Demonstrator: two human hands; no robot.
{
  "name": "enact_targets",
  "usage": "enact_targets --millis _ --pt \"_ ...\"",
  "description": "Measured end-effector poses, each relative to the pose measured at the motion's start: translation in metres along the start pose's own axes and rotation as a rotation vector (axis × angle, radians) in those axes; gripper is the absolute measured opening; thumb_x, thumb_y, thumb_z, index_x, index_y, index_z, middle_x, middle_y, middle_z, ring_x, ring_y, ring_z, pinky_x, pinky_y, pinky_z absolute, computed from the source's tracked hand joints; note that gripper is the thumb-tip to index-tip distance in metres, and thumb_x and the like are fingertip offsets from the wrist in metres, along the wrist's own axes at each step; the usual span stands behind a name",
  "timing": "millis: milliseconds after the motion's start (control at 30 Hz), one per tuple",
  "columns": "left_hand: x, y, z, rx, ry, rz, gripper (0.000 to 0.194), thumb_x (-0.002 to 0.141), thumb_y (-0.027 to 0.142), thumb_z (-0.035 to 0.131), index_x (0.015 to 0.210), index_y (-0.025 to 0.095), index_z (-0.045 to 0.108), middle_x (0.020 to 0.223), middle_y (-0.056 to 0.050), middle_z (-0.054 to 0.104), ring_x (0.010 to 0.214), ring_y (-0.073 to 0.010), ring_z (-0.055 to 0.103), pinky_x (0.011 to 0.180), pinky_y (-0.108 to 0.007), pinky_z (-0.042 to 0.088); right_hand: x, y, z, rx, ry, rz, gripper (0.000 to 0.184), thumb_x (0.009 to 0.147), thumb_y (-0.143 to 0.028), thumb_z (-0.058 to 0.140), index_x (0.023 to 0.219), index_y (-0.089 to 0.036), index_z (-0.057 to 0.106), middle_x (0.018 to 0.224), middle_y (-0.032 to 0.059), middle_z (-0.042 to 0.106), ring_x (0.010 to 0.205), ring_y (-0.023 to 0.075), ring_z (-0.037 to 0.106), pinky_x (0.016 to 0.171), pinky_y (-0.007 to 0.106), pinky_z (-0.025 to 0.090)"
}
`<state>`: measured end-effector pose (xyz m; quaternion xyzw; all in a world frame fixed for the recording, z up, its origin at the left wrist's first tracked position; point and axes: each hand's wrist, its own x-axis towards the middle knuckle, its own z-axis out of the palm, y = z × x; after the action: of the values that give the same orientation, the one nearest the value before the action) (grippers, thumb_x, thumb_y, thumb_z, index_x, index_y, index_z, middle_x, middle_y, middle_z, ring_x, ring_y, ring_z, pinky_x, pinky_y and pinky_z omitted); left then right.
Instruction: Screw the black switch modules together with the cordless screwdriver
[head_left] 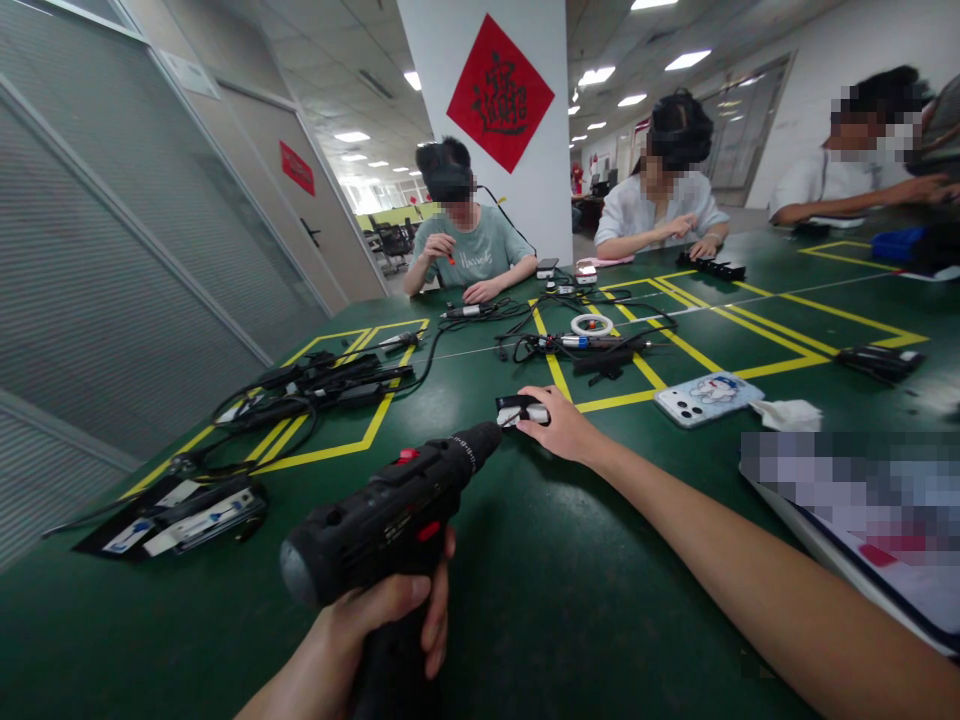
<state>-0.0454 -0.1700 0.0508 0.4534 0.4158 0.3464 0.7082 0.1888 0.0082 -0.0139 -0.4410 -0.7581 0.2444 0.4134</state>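
My left hand [401,610] is wrapped round the grip of a black cordless drill [382,505] with red buttons. The drill points forward and to the right, and its chuck end comes close to a small black-and-white object [514,408]. That object is in the fingers of my right hand [555,420], low over the green table [480,560] or resting on it; I cannot tell which. Its exact kind is not clear. Whether a bit sits in the chuck does not show.
Black cables and tools [322,385] lie in a tangle at the left, near white-and-black parts [202,515]. Ahead are a white tape roll [592,325] and pen-like tools [577,343]. At right lie a phone [709,398], crumpled tissue [787,414] and a laptop-like slab [862,530]. Several people sit opposite.
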Motion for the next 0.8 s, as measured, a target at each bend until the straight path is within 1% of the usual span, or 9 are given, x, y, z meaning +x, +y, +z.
enact_targets --millis 300,533,800 --pt "-0.0001 0.0012 0.0012 -0.001 -0.007 -0.007 0.028 0.083 0.030 0.044 0.105 0.014 0.049 0.060 -0.002 0.054 0.051 -0.0190 0.053 0.055 -0.034 0.040 0.0000 0.0010 0.0003 -0.020 -0.012 0.013 0.045 0.079 -0.032 0.062 0.122 -0.024 0.051 0.112 0.0073 0.048 0.105 0.0183 0.052 0.096 0.034 0.038" --pt "-0.0008 0.0017 0.0031 -0.006 0.027 0.001 0.032 0.083 0.029 0.045 0.111 0.016 0.045 0.059 -0.001 0.056 0.050 -0.0191 0.054 0.055 -0.033 0.040 0.0010 0.0038 0.0024 -0.028 0.001 -0.005 0.045 0.078 -0.032 0.063 0.121 -0.024 0.051 0.111 0.0075 0.049 0.104 0.0184 0.052 0.095 0.034 0.038" --pt "-0.0011 0.0004 0.0017 -0.014 0.016 0.006 0.034 0.083 0.029 0.045 0.114 0.016 0.043 0.060 -0.001 0.056 0.051 -0.0199 0.054 0.055 -0.035 0.040 0.0007 0.0046 0.0024 -0.020 0.000 -0.007 0.045 0.078 -0.032 0.063 0.121 -0.025 0.051 0.111 0.0072 0.048 0.101 0.0179 0.052 0.094 0.035 0.039"
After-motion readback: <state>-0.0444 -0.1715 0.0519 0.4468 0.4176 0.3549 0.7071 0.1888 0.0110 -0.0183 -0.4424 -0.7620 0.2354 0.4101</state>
